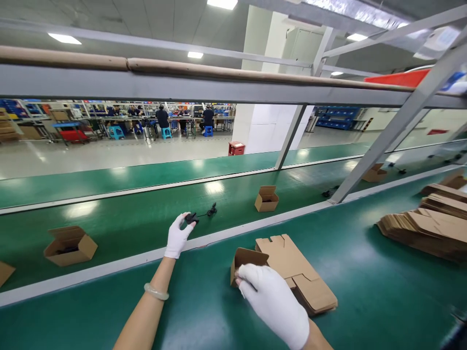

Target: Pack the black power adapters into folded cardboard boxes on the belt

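Note:
My left hand (178,236), in a white glove, reaches over the green conveyor belt. Its fingers close round a black power adapter (191,218), whose bundled black cable (211,210) trails to the right. Nearer to me, my gloved right hand (272,301) grips the edge of an open small cardboard box (250,256) on the green bench. The box's inside is partly hidden by the hand. Just beyond that hand lies a stack of flat cardboard blanks (297,272).
On the belt stand an open box (267,199) ahead and another box (71,247) to the left, with dark contents. More flattened boxes (426,231) are piled at the right. A slanted metal post (390,116) rises by the belt. Several people sit in the background.

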